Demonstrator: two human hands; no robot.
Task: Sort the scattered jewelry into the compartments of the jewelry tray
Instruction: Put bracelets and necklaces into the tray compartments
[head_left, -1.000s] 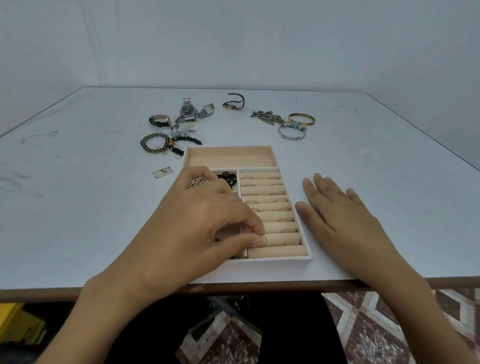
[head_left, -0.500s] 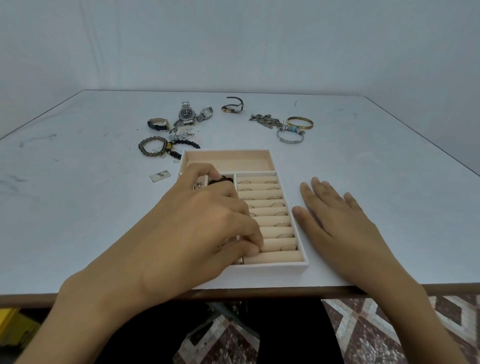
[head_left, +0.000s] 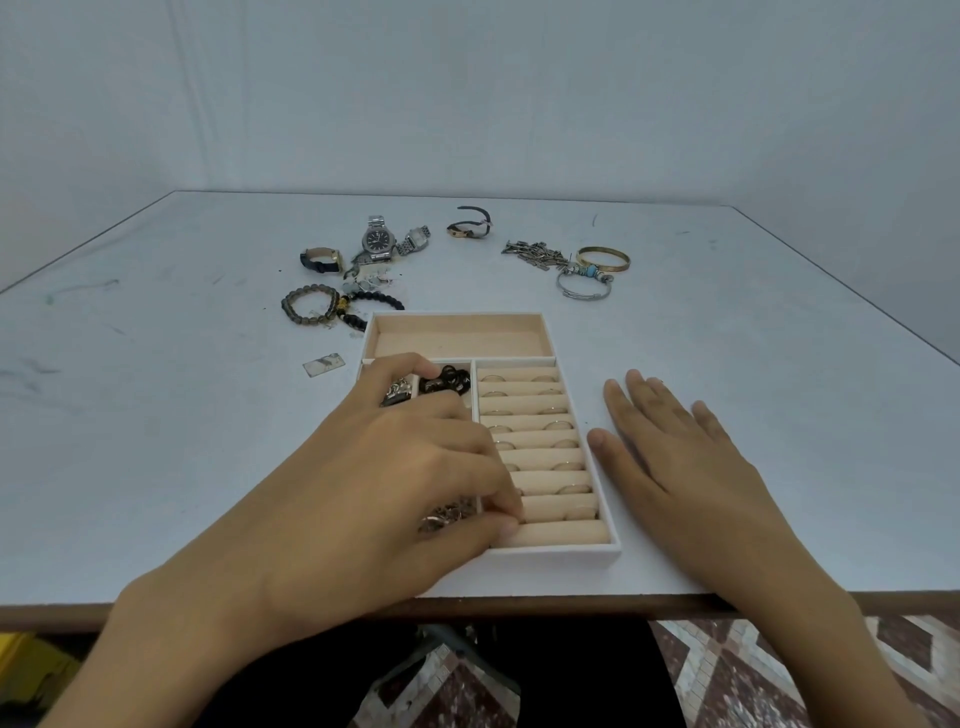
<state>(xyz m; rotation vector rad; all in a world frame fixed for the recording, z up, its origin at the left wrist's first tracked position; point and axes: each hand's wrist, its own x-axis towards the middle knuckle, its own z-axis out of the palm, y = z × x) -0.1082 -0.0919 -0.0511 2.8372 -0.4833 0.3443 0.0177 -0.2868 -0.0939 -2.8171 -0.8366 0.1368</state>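
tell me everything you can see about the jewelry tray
The jewelry tray is a box, white outside and lined in beige, lying flat on the table near its front edge. The far compartment is empty; the right side holds padded rolls with rings in the slots; left compartments hold black pieces and silvery ones. The left hand lies over its near left part.

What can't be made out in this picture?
Head view only.
Whether the left hand pinches anything at the ring rolls: hidden by the hand itself.
Small left compartments of the tray: mostly covered by that hand.
Small bits near the silver watch: too small to name.
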